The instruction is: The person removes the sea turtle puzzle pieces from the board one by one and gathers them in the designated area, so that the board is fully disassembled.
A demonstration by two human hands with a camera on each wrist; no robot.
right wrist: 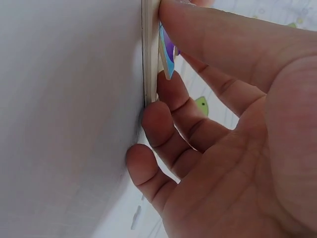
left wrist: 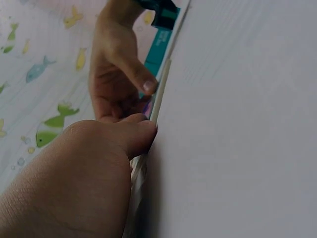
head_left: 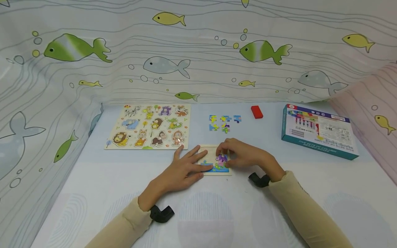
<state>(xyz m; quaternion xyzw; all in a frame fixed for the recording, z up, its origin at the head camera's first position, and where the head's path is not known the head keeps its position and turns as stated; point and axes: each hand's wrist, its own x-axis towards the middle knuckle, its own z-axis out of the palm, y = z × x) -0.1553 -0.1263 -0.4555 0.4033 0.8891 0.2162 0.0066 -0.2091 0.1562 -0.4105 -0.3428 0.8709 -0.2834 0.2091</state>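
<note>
A small wooden jigsaw tray point(head_left: 211, 151) lies on the table with blue-and-green pieces point(head_left: 221, 170) along its near side. My left hand point(head_left: 183, 170) rests on the tray's left part, fingers spread and fairly straight; its thumb lies at the tray edge point(left wrist: 162, 91) in the left wrist view. Over the tray's right side, my right hand point(head_left: 248, 153) pinches a purple jigsaw piece point(head_left: 221, 159) between thumb and fingers. In the right wrist view that piece point(right wrist: 167, 57) stands tilted against the tray, partly hidden by the thumb.
Several loose jigsaw pieces point(head_left: 213, 119) lie beyond the tray. A wooden animal peg puzzle point(head_left: 150, 132) is at the back left. A red block point(head_left: 256, 112) lies behind, and a teal-edged box point(head_left: 319, 131) at the right. A fish-patterned curtain point(head_left: 204, 44) rises behind.
</note>
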